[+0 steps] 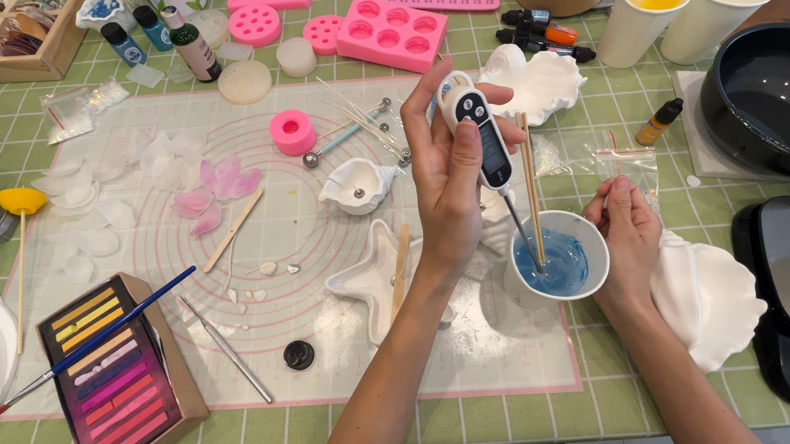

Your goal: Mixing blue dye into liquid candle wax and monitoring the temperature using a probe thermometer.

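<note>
Bare forearms, round white cup [560,257] of glossy blue liquid.

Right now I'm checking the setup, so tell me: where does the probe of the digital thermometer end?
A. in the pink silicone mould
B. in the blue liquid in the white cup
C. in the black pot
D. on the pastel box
B: the left hand holds the digital thermometer with its probe dipping into the blue liquid in the white cup, which the right hand steadies.

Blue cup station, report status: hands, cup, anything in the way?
Left hand holds probe thermometer, tip in blue liquid. Right hand steadies white cup. Wooden stick stands in cup beside probe.
</note>
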